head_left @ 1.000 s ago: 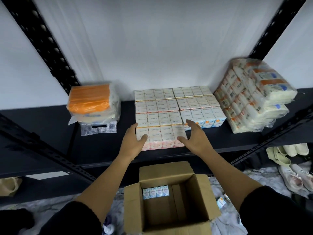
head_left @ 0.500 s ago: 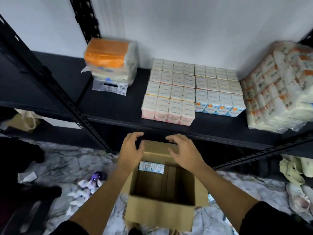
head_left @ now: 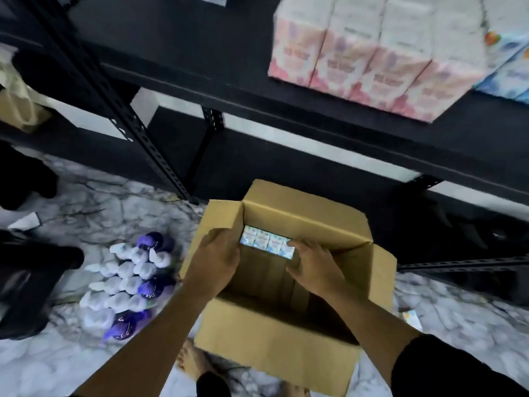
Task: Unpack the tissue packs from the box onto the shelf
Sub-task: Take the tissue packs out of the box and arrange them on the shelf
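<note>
At nine o'clock, a cluster of white and purple bottles (head_left: 128,285) lies on the marble-patterned floor (head_left: 86,202), just beside the left wall of an open cardboard box (head_left: 274,348) that sits at the centre, its flaps folded outward. A black perforated upright (head_left: 134,130) slants down to the floor at ten o'clock, near the box's far left corner. The left hand (head_left: 214,262) reaches over the box's left rim, fingers curled together against the left end of a row of blue-and-white tissue packs (head_left: 267,242) standing against the far inner wall. The right hand (head_left: 317,267) meets the row's right end, its thumb pressed on the last pack and its fingers bent below; whether either hand has a full grip cannot be told. The rest of the box floor shows bare brown cardboard, leaving open room between the wrists and the near wall. At one o'clock, the black shelf (head_left: 315,116) carries a block of pink-and-white tissue packs (head_left: 369,61) close to its front edge, with blue packs (head_left: 506,73) touching it at two o'clock. Printing on the packs is too blurred to read.
</note>
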{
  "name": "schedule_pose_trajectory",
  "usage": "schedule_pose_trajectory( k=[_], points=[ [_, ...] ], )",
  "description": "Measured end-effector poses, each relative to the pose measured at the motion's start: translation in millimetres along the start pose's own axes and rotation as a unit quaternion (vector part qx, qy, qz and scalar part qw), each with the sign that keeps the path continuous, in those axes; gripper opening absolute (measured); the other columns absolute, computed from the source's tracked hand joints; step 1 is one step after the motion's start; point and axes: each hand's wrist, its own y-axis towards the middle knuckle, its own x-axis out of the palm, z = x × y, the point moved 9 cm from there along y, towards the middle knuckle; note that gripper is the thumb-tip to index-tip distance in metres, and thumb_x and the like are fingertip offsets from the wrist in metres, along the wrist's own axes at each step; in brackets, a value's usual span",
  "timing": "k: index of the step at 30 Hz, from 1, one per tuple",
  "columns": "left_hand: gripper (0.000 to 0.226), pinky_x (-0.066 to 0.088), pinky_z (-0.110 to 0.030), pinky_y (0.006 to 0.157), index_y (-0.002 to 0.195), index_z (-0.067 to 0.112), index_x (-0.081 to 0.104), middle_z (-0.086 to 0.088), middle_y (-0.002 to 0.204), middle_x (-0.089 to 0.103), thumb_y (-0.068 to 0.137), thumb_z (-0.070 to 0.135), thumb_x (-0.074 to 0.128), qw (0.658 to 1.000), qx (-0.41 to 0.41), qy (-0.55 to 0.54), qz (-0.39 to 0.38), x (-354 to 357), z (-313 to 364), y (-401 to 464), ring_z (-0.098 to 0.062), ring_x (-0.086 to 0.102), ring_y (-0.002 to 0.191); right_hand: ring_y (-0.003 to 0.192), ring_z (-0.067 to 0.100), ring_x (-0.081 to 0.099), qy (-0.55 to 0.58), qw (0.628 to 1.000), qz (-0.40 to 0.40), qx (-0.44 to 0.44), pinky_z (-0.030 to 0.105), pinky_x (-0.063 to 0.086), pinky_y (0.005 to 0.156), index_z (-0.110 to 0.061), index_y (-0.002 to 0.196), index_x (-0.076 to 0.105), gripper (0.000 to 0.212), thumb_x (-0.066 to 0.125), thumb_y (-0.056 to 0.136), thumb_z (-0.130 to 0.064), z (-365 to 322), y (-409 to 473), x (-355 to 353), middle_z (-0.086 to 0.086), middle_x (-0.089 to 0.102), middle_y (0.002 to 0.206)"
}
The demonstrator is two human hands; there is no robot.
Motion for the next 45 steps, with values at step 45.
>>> schedule_pose_trajectory(
  k=[45],
  points=[
    [0.072,0.028,-0.045,0.116,0.151,0.043,0.019,0.003,0.161,0.021,0.087,0.041,0.053,0.996,-0.016,0.047,-0.079,40.4,-36.5,30.3,-0.024,0.015,0.149,0.13,0.022,0.044,-0.017,0.999,-0.005,0.032,0.039,0.044,0.105,-0.021,0.15,0.029,0.092,0.077,0.075,-0.044,40.3,29.6,35.9,0.001,0.043,0.145]
  ],
)
